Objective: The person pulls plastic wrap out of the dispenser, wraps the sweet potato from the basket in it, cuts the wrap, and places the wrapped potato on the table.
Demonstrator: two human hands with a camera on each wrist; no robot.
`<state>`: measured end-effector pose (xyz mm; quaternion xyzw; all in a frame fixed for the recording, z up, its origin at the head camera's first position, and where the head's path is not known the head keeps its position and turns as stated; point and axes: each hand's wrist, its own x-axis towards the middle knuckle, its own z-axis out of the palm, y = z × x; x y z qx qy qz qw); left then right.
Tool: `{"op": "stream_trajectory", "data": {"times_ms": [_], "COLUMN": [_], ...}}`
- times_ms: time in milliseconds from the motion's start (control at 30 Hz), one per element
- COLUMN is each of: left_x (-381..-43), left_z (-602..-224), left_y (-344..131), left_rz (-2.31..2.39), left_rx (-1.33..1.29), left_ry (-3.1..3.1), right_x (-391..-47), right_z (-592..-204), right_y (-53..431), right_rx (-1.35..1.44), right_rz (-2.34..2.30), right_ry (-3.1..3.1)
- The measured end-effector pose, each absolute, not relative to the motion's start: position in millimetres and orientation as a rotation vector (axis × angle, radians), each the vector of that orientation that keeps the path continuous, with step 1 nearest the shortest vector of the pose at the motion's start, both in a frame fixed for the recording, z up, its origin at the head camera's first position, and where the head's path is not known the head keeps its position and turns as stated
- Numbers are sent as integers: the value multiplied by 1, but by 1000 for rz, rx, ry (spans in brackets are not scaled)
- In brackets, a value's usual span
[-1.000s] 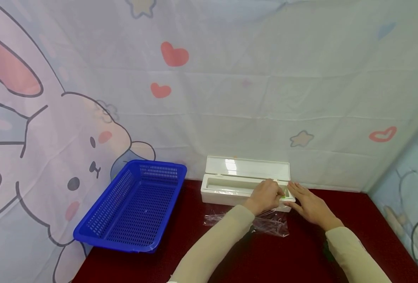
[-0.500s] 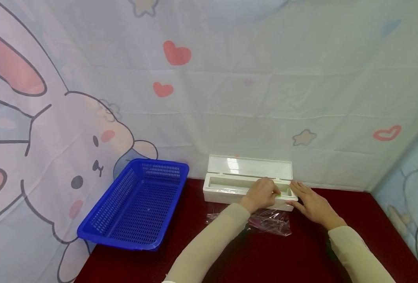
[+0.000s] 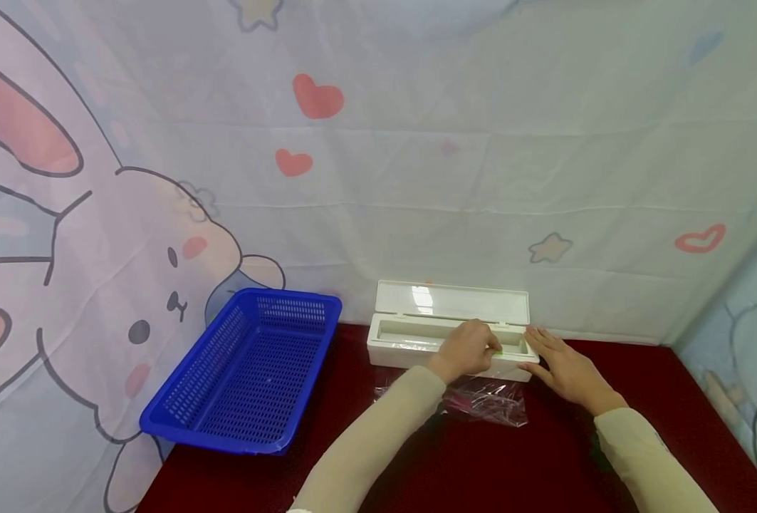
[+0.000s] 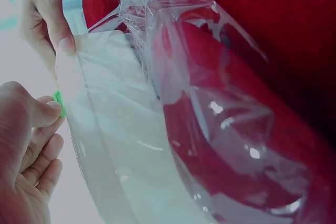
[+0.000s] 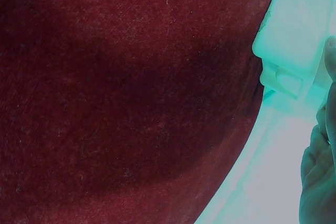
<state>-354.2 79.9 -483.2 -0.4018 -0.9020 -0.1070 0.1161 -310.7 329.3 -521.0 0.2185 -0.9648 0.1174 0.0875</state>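
A long white cling film dispenser (image 3: 394, 350) stands against the back wall, its lid (image 3: 455, 303) raised. Clear cling film (image 3: 483, 405) hangs over its front and spreads crumpled onto the cloth. With thumb and index finger, my left hand (image 3: 464, 350) pinches a small green slider (image 4: 60, 104) at the dispenser's front top edge, right of its middle. My right hand (image 3: 564, 370) rests on the dispenser's right end, fingers extended over the top and thumb at the front. In the right wrist view only part of the right hand (image 5: 320, 171) shows, beside the white end.
A blue plastic basket (image 3: 192, 438) stands to the left on the dark red cloth (image 3: 513, 470). Behind everything hangs a pale curtain (image 3: 416, 178) printed with a rabbit, hearts and stars.
My left hand has slid leftward along the dispenser's front edge with the green slider. The right hand has stayed at the right end.
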Motion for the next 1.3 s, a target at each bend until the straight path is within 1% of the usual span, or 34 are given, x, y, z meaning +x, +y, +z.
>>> {"op": "stream_trajectory", "data": {"times_ms": [233, 267, 433, 467, 500, 833, 1300], "left_x": [-355, -362, -364, -364, -357, -357, -360], "left_z": [-483, -492, -494, -493, -484, -478, -479], "left_y": [74, 76, 75, 74, 71, 56, 43], "left_rz": [-329, -320, -289, -281, -277, -314, -334], "left_rx": [-1203, -1207, -1218, -1217, -1221, -1217, -1204], "left_ry": [-2628, -2610, -2606, -2607, -2624, -2635, -2678], "right_x": [-311, -311, -312, -312, -312, -311, -314], "right_z": [-521, -521, -523, -523, -523, -519, -522], "right_y": [330, 331, 330, 330, 330, 328, 329], "right_rx": [640, 637, 638, 640, 643, 644, 656], "right_rz": [358, 357, 347, 347, 349, 363, 372], "right_ry": [-2876, -2878, -2880, -2879, -2878, -2881, -2884]}}
